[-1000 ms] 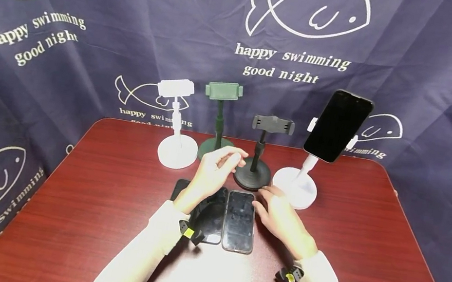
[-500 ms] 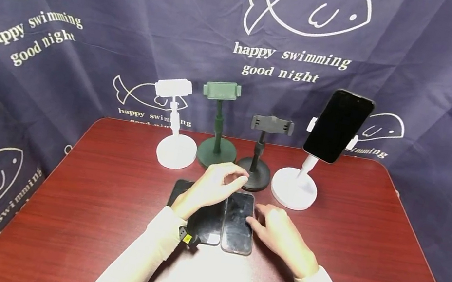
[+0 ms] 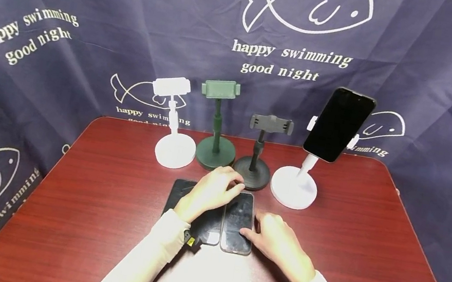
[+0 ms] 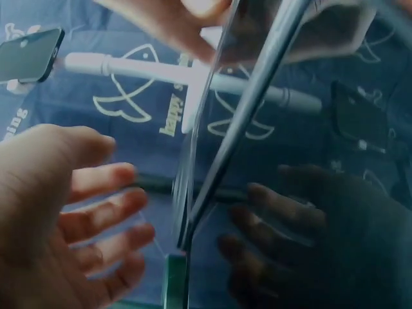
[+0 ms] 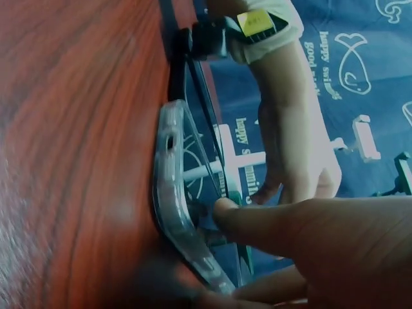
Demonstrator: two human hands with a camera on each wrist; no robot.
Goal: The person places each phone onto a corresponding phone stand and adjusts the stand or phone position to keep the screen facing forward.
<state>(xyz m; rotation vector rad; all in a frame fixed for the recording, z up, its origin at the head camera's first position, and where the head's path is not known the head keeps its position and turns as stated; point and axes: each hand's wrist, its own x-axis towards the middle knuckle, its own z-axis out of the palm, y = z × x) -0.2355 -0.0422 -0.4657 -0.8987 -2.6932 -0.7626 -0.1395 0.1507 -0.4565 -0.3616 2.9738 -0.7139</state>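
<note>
In the head view a phone in a clear case [image 3: 238, 224] lies flat on the table, screen up. My right hand [image 3: 282, 244] holds its right side, thumb [image 5: 248, 219] on the screen and fingers at the case edge, partly hidden. My left hand [image 3: 213, 189] hovers over the phones with loosely bent fingers and holds nothing; the left wrist view shows its fingers [image 4: 106, 248] apart from the glossy screen, which mirrors them. Left of the cased phone lie more dark screens [image 3: 212, 230], partly covered by my left hand and forearm, so I cannot tell where one ends.
Phone stands line the table's back: white [image 3: 175, 150], green [image 3: 216, 152], black [image 3: 253, 172] and another white one [image 3: 294, 187]. The last bears a black phone [image 3: 338, 124], tilted. A printed blue cloth [image 3: 175, 14] hangs behind the red-brown table [image 3: 85, 217].
My right hand has drawn back toward me along the cased phone, and its thumb has come onto the screen. My left hand has come down from near the black stand's base to above the phones.
</note>
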